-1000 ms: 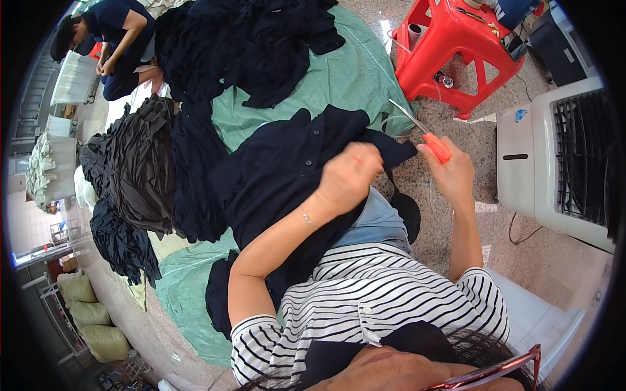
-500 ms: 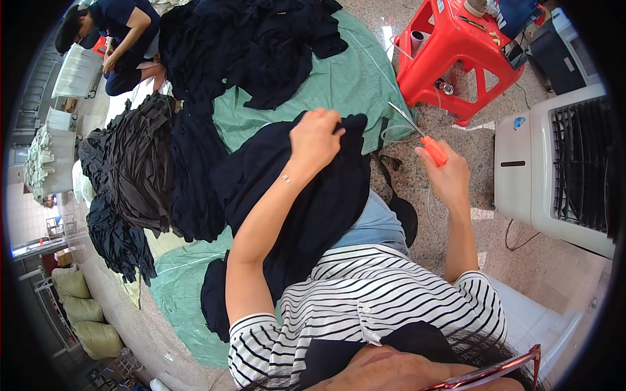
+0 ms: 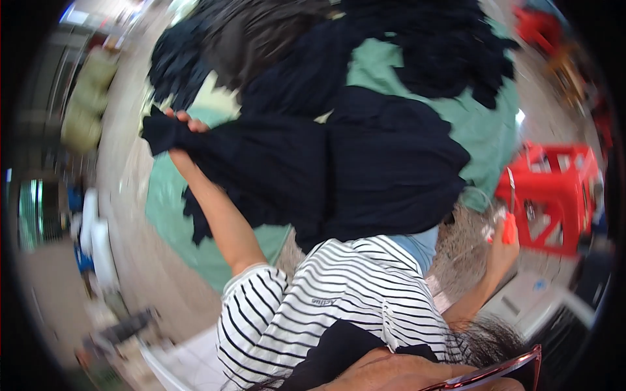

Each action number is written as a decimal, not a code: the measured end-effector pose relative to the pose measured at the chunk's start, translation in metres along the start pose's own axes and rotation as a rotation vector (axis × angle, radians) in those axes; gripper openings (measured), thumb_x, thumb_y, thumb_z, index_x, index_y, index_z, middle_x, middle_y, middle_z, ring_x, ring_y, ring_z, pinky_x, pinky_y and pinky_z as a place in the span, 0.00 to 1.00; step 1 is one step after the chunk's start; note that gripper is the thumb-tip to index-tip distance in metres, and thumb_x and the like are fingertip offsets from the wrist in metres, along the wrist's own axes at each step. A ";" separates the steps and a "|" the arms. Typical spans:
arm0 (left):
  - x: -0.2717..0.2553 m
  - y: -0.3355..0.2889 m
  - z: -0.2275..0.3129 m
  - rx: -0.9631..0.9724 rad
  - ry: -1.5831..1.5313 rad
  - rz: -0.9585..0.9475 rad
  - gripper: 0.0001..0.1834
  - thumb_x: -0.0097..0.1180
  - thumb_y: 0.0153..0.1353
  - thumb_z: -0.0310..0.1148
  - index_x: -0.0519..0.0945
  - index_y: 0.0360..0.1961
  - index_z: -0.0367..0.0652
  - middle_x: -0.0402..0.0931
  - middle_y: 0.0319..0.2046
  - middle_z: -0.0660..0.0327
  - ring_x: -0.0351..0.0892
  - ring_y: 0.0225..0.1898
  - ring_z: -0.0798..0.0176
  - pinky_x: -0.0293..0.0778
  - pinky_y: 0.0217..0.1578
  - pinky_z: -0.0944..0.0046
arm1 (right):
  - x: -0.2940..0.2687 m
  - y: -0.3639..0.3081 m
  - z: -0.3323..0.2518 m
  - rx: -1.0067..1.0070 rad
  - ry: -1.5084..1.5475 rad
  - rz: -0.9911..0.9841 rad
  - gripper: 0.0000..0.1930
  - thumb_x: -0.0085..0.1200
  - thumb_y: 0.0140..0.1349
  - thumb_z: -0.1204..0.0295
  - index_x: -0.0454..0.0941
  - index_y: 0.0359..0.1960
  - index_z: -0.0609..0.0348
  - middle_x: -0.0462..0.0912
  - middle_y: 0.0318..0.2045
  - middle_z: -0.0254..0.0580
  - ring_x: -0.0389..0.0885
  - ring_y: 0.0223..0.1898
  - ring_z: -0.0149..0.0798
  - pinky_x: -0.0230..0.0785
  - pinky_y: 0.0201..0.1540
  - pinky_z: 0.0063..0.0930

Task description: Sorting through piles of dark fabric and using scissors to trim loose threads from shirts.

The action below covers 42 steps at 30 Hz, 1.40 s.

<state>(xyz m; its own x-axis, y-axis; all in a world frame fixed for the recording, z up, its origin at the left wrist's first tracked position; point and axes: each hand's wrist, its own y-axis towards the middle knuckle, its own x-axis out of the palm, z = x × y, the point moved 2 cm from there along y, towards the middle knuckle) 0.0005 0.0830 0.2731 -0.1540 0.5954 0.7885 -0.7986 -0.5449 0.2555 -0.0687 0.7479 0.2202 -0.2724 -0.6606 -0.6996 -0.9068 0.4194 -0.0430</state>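
Observation:
A dark navy garment (image 3: 391, 169) lies spread across my lap, its fabric stretched out to the left. My left hand (image 3: 187, 122) is closed on the narrow left end of this garment, with the fingers partly behind the cloth. Out to the right, my right hand (image 3: 503, 246) grips a pair of scissors (image 3: 509, 225) by the orange handle. The slim metal blades point up and away from the garment; blur hides whether they are parted.
Piles of dark clothing (image 3: 430, 52) and brown-grey clothing (image 3: 254, 39) lie ahead on a green sheet (image 3: 482, 130). A red plastic stool (image 3: 554, 195) stands at the right, with a white appliance (image 3: 521, 296) nearer me. Stuffed sacks (image 3: 88, 98) are at the far left.
My view has swung left. My left hand has moved left, drawing the garment's end outward so the cloth lies flatter. My right hand still holds the scissors, now pointing more upright.

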 end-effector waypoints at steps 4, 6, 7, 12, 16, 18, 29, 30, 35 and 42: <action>-0.012 -0.029 0.215 0.332 0.392 0.262 0.10 0.56 0.66 0.42 0.78 0.40 0.49 0.79 0.32 0.58 0.76 0.31 0.55 0.76 0.39 0.53 | 0.012 0.027 0.000 -0.138 -0.114 -0.099 0.21 0.61 0.66 0.57 0.82 0.50 0.63 0.80 0.27 0.37 0.73 0.28 0.30 0.71 0.34 0.30; -0.006 -0.054 0.313 0.469 0.531 0.340 0.09 0.56 0.65 0.41 0.78 0.39 0.48 0.79 0.32 0.58 0.76 0.32 0.54 0.76 0.40 0.52 | 0.026 0.033 -0.013 -0.189 -0.108 -0.126 0.23 0.61 0.66 0.55 0.81 0.50 0.64 0.82 0.29 0.40 0.75 0.28 0.34 0.71 0.35 0.31; 0.004 -0.065 0.349 0.496 0.563 0.351 0.09 0.56 0.65 0.41 0.78 0.39 0.48 0.79 0.32 0.58 0.77 0.32 0.53 0.76 0.40 0.51 | 0.026 0.034 -0.029 -0.184 -0.075 -0.133 0.23 0.61 0.66 0.55 0.81 0.49 0.65 0.83 0.29 0.41 0.75 0.29 0.35 0.70 0.36 0.31; 0.039 -0.065 0.414 0.860 0.967 0.499 0.15 0.53 0.67 0.40 0.77 0.50 0.43 0.81 0.42 0.50 0.80 0.41 0.48 0.75 0.51 0.46 | 0.036 0.039 -0.059 -0.158 -0.094 -0.160 0.21 0.60 0.67 0.57 0.82 0.50 0.63 0.83 0.32 0.40 0.77 0.30 0.31 0.71 0.36 0.27; -0.010 -0.064 0.333 0.671 1.072 0.512 0.25 0.51 0.71 0.37 0.70 0.66 0.39 0.75 0.58 0.48 0.75 0.57 0.51 0.71 0.61 0.50 | 0.042 0.040 -0.051 -0.156 -0.085 -0.161 0.19 0.64 0.64 0.61 0.83 0.50 0.61 0.85 0.35 0.41 0.78 0.33 0.31 0.73 0.39 0.27; -0.076 -0.093 0.339 0.428 1.257 0.594 0.22 0.60 0.66 0.36 0.78 0.56 0.32 0.80 0.47 0.55 0.80 0.48 0.57 0.76 0.54 0.58 | 0.049 0.027 -0.072 -0.265 -0.040 -0.184 0.18 0.64 0.63 0.61 0.82 0.48 0.61 0.85 0.34 0.46 0.80 0.34 0.34 0.72 0.41 0.33; 0.054 -0.072 -0.198 0.043 1.594 -0.404 0.07 0.59 0.63 0.25 0.84 0.41 0.39 0.82 0.39 0.55 0.82 0.42 0.54 0.76 0.46 0.59 | 0.019 0.002 -0.055 -0.146 -0.315 -0.067 0.23 0.60 0.60 0.45 0.82 0.41 0.53 0.83 0.25 0.56 0.82 0.33 0.63 0.72 0.33 0.51; 0.090 -0.080 -0.224 0.104 1.545 -0.525 0.06 0.61 0.61 0.25 0.84 0.40 0.41 0.82 0.39 0.55 0.81 0.43 0.52 0.74 0.47 0.57 | 0.020 0.000 -0.052 -0.150 -0.326 -0.085 0.23 0.61 0.61 0.45 0.82 0.39 0.54 0.83 0.25 0.56 0.82 0.32 0.64 0.72 0.33 0.51; 0.182 -0.104 -0.293 0.322 1.699 -0.813 0.26 0.70 0.52 0.38 0.80 0.53 0.47 0.76 0.52 0.61 0.75 0.52 0.52 0.67 0.55 0.53 | 0.027 -0.009 -0.017 -0.083 -0.155 -0.099 0.22 0.63 0.59 0.49 0.80 0.40 0.56 0.83 0.28 0.56 0.82 0.33 0.62 0.72 0.36 0.50; 0.182 -0.116 -0.283 0.191 1.262 -1.086 0.09 0.63 0.46 0.21 0.76 0.29 0.40 0.77 0.37 0.56 0.77 0.43 0.48 0.71 0.46 0.53 | 0.087 0.060 0.027 0.076 0.238 -0.141 0.19 0.60 0.65 0.58 0.79 0.54 0.53 0.84 0.32 0.46 0.83 0.25 0.45 0.74 0.32 0.37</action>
<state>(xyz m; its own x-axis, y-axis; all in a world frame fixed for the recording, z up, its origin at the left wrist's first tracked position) -0.1000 0.4217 0.2287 -0.0300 0.7359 -0.6764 -0.7781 0.4076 0.4779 -0.1375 0.7327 0.1375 -0.2217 -0.8396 -0.4960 -0.9168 0.3528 -0.1873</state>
